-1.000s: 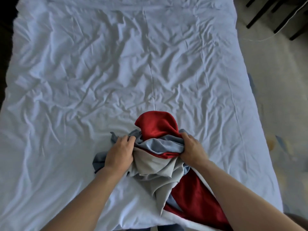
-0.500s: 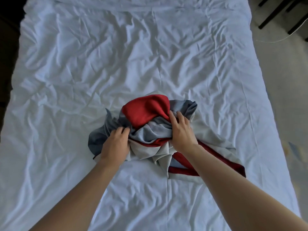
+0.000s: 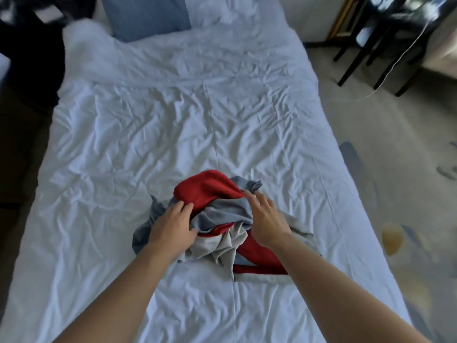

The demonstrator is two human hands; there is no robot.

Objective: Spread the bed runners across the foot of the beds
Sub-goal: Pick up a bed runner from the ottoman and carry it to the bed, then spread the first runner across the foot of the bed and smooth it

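Runner [image 3: 212, 219] lay bunched mid-bed [image 3: 123, 144], not yet spread; our left hand [image 3: 173, 225] and right hand [image 3: 265, 219] rested flat, gripping nothing. Next we needed its ends.

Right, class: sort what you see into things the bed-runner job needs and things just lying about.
Job: bed runner, bunched; white bed; left hand and right hand on the runner.
Lying about: blue pillow, dark chair, white cable.
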